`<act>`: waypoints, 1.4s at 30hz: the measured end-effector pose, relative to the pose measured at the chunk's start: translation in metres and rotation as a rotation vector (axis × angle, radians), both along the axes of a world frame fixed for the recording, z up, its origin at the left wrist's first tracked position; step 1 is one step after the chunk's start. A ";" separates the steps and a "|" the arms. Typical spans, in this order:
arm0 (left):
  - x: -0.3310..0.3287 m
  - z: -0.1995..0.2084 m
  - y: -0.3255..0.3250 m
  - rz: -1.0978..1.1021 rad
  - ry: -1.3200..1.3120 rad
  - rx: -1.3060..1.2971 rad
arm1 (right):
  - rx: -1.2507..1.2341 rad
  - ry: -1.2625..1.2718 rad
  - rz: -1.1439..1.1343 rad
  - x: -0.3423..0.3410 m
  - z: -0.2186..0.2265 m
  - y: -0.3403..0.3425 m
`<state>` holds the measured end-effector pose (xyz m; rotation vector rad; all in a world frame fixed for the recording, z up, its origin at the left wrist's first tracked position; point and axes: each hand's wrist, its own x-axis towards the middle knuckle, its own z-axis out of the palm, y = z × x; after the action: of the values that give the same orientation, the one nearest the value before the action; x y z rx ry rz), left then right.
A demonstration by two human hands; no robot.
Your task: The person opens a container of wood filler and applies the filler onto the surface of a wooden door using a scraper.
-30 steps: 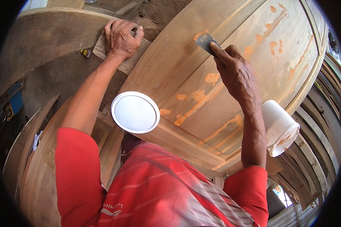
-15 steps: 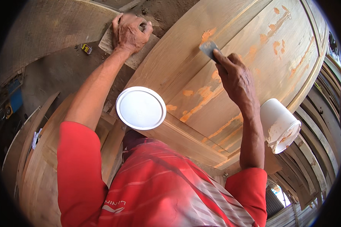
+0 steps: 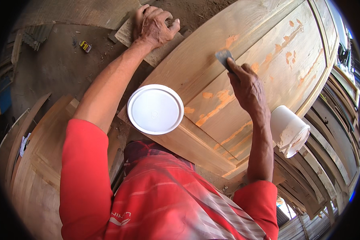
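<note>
In my right hand [image 3: 250,86] is a putty knife [image 3: 225,60], its grey blade close over a wooden door panel [image 3: 212,76]; I cannot tell if it touches. Orange-brown filler [image 3: 218,108] marks the panel in streaks and patches. Beyond the door's left edge, my left hand [image 3: 156,30] is closed over a wooden block [image 3: 154,58], thumb apart, fingertips partly hidden. A round white lid [image 3: 155,109] lies at the door's near left edge. Right of my right forearm is a white tub [image 3: 288,130], smeared with filler.
Wooden boards [image 3: 328,148] are stacked along the right. Another panelled wooden piece [image 3: 40,172] leans at the lower left. A small yellow packet [image 3: 85,46] lies on the dirt floor [image 3: 68,68]. A wide plank [image 3: 80,12] crosses the upper left.
The whole view has shifted, so the left hand and door appear farther right. My right hand with the putty knife has drawn slightly back from the far filler patch.
</note>
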<state>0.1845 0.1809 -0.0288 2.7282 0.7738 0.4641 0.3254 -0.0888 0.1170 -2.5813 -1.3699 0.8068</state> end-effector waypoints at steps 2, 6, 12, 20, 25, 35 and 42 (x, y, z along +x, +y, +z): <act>-0.004 0.001 0.000 -0.027 -0.039 -0.045 | 0.056 -0.017 0.001 0.004 -0.015 -0.007; -0.030 0.009 0.010 -0.060 -0.163 -0.215 | 0.017 0.009 -0.023 -0.005 -0.015 -0.018; -0.107 0.056 -0.071 0.048 -0.259 -0.514 | 0.111 -0.094 -0.095 0.035 -0.001 0.013; -0.206 0.071 -0.138 0.196 -0.184 -0.667 | -0.223 0.053 -0.035 -0.027 0.020 0.035; -0.240 0.070 -0.124 0.204 -0.192 -0.693 | -0.155 0.138 0.016 -0.062 0.019 -0.003; -0.329 0.061 -0.130 0.658 -0.186 -0.883 | 0.232 -0.104 -0.075 -0.049 -0.050 -0.033; -0.328 0.059 -0.149 0.701 -0.203 -0.844 | 0.101 -0.126 -0.129 -0.060 -0.027 -0.030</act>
<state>-0.1436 0.0314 0.0299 1.5741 1.4522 0.4036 0.2658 -0.1188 0.0895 -2.6478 -1.2246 0.5503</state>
